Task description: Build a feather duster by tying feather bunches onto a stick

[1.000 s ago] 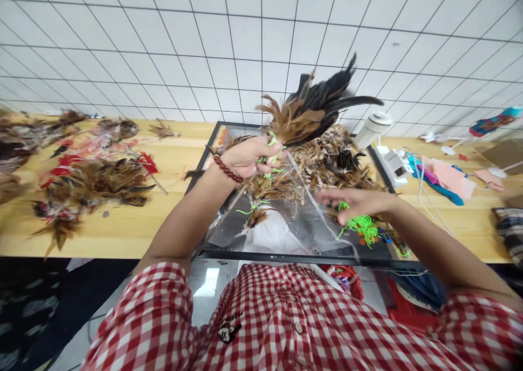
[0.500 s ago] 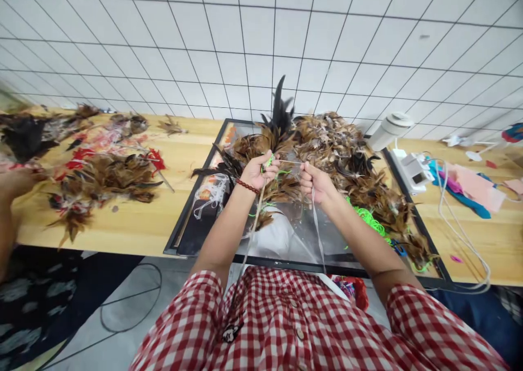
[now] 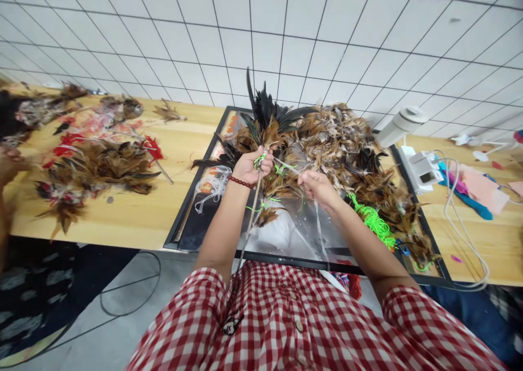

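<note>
Two hands raised over black tray (image 3: 196, 207) on bench (image 3: 134, 218). Left hand (image 3: 250, 165) closed around stem of feather bundle (image 3: 267, 123), feathers pointing up. Right hand (image 3: 316, 186) just beside, pinching clear strip (image 3: 321, 232). Loose feather pile (image 3: 347, 147) and green cords (image 3: 373, 221) in tray.

Soft, fluffy brown and glossy black feathers form the bundle (image 3: 267, 121) gripped in the left hand (image 3: 250, 165), bound with shiny neon-green plastic cord (image 3: 259, 160). A thin translucent plastic strip (image 3: 320, 230) hangs from the right hand (image 3: 315, 186). The tray (image 3: 196, 214) has a dark matt frame and a reflective, glassy bed. The table (image 3: 139, 226) is pale, smooth matt wood. The shirt (image 3: 286, 322) is woven checked cloth; the bracelet (image 3: 240, 182) is of polished dark-red beads.
</note>
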Tool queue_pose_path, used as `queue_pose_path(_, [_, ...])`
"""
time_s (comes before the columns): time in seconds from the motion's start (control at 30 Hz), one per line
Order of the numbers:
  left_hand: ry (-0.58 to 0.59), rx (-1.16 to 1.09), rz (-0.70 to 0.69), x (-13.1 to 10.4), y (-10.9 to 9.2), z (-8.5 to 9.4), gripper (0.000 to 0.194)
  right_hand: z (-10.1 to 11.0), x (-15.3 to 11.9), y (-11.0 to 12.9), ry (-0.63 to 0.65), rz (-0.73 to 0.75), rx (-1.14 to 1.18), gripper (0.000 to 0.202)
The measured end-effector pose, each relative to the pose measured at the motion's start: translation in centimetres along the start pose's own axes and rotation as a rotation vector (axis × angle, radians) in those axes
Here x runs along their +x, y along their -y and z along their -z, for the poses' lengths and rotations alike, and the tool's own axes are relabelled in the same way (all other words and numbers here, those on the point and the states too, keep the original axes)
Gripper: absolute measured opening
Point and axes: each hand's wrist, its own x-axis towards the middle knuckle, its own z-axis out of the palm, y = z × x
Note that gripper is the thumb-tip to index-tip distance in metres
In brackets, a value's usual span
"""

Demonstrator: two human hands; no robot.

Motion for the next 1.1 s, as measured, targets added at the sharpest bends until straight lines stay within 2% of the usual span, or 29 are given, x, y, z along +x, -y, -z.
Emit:
queue_pose_path(0.07, [-0.017, -0.027, -0.025, -0.2, -0.1, 0.5, 0.03, 1.1, -0.2, 0.3, 0.232, -0.068, -0.244, 0.052])
queue_pose_path(0.1, [-0.024, -0.042, -0.037, -0.3, -0.1, 0.7, 0.029, 1.9, 0.0, 0.5, 0.289, -0.076, -0.342, 0.054])
queue_pose_path(0.13, [-0.031, -0.057, -0.046, -0.4, -0.1, 0.7, 0.029, 2.7, 0.6, 0.7, 0.264, -0.053, -0.434, 0.053])
queue_pose_path(0.23, [-0.041, -0.077, -0.052, -0.5, 0.1, 0.6, 0.027, 3.7, 3.7, 0.5, -0.132, 0.158, -0.759, 0.036])
queue_pose_path(0.27, [-0.041, -0.079, -0.048, -0.5, 0.2, 0.5, 0.026, 3.5, 5.0, 0.2, -0.21, 0.234, -0.883, 0.029])
queue_pose_path(0.3, [-0.042, -0.08, -0.043, -0.4, 0.3, 0.5, 0.026, 3.0, 6.2, -0.2, -0.216, 0.296, -1.007, 0.026])
queue_pose_path(0.37, [-0.04, -0.081, -0.034, -0.3, 0.4, 0.5, 0.024, 1.7, 8.1, -0.8, -0.11, 0.394, -1.211, 0.031])
queue_pose_path(0.47, [-0.013, -0.079, -0.016, -0.1, 0.5, 0.8, 0.025, 0.6, 9.2, -1.1, -0.01, 0.474, -1.392, 0.033])
queue_pose_path(0.57, [0.018, -0.08, 0.001, 0.2, 0.6, 1.1, 0.027, 1.9, 8.4, 0.1, -0.081, 0.517, -1.393, 0.028])
queue_pose_path(0.67, [0.035, -0.07, 0.014, 0.7, 0.9, 1.1, 0.028, 4.0, 6.9, 2.7, -0.148, 0.547, -1.266, 0.031])
queue_pose_path(0.77, [0.04, -0.04, 0.029, 1.2, 1.5, 0.9, 0.029, 4.0, 5.9, 5.7, 0.035, 0.601, -1.164, 0.032])
queue_pose_path(0.9, [0.015, 0.024, 0.02, 1.6, 2.4, 0.5, 0.031, 1.0, 6.2, 8.1, 0.31, 0.658, -1.128, 0.034])
queue_pose_path(1.0, [0.031, 0.069, 0.009, 1.7, 2.8, 0.3, 0.035, -0.6, 7.2, 8.5, 0.39, 0.671, -1.104, 0.027])
queue_pose_path(1.1, [0.057, 0.088, 0.011, 1.6, 3.1, 0.0, 0.037, -0.8, 8.3, 8.2, 0.391, 0.754, -1.081, 0.02])
